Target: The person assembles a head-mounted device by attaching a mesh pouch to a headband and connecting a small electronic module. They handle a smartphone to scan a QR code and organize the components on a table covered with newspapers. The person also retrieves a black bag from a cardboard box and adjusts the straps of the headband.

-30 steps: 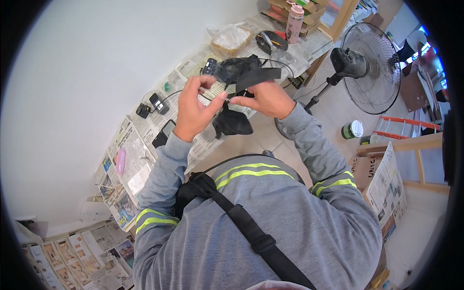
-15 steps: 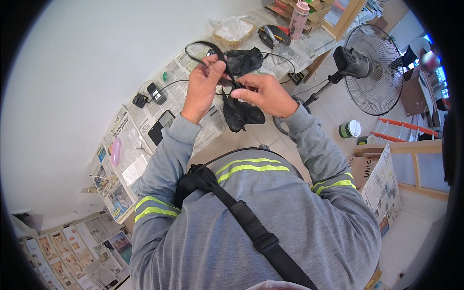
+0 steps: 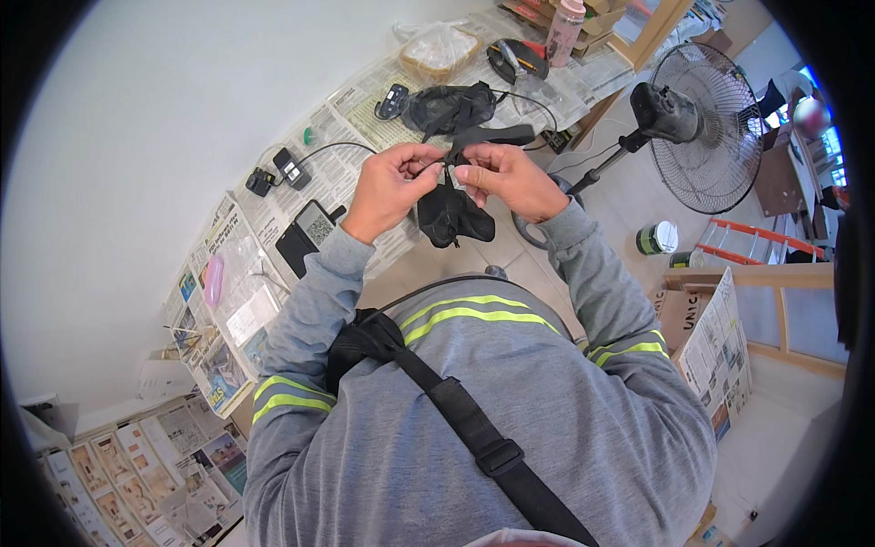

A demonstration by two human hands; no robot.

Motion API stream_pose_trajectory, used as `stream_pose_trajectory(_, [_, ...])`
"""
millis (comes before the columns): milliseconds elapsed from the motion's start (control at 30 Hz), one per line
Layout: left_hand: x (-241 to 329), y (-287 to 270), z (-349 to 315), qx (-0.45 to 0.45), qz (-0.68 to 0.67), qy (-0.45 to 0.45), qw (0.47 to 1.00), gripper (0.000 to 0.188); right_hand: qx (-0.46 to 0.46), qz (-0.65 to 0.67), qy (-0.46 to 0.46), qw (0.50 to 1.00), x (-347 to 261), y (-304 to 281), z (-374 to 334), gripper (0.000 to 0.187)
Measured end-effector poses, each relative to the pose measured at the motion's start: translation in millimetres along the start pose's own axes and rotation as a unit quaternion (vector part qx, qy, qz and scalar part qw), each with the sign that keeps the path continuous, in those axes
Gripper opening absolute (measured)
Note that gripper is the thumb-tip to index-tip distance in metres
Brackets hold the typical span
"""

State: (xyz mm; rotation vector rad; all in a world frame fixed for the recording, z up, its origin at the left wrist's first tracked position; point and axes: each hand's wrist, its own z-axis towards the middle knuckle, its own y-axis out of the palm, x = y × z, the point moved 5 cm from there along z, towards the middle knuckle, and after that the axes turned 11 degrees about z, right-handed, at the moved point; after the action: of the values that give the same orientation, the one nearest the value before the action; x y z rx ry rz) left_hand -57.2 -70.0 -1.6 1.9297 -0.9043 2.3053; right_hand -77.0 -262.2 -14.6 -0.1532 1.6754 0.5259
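Both my hands hold a small black pouch (image 3: 454, 219) by its strap, in the air in front of the table's edge. The pouch hangs below my fingers. My left hand (image 3: 387, 187) pinches at the strap's base from the left. Close beside it, my right hand (image 3: 512, 178) grips the same spot with thumb and fingertips. From there the wide black strap (image 3: 497, 135) sticks out over my right hand. Exactly what lies between the fingertips is too small to make out. Behind my hands, another black pouch (image 3: 448, 109) lies on the newspaper next to a small dark device (image 3: 392, 102).
A newspaper-covered table (image 3: 351, 114) runs along the white wall, bearing a phone (image 3: 315, 223), a black adapter (image 3: 260, 180), a pink case (image 3: 214, 280), a plastic bag (image 3: 437, 46) and a pink bottle (image 3: 565, 32). To the right are a standing fan (image 3: 697, 123), paint cans (image 3: 658, 238) and an orange ladder (image 3: 761, 239).
My left hand has come down from holding up the strap loop and now meets my right hand. The strap has flopped over to the right.
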Motion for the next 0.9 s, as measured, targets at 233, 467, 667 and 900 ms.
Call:
stream_pose_trajectory(233, [-17.8, 14.3, -1.1, -0.012, -0.113, -0.045, 0.993, 0.029, 0.025, -0.076, -0.036, 0.996, -14.3, 6.8, -6.9, 0.041])
stream_pose_trajectory(467, [-32.3, 19.3, -1.5, -0.026, -0.123, -0.096, 0.988, 0.029, 0.055, -0.327, -0.265, 0.905, -35.2, 16.1, -19.3, 0.029])
stream_pose_trajectory(667, [-7.6, 17.8, -5.8, 0.082, -0.008, -0.035, 0.996, 0.019, 0.088, -0.343, -0.214, 0.910, -44.5, 8.6, -23.5, 0.025])
stream_pose_trajectory(900, [44.1, 7.4, -7.2, 0.191, 0.266, 0.233, 0.916, 0.019, 0.093, -0.370, -0.251, 0.890, -47.1, 10.4, -31.5, 0.026])
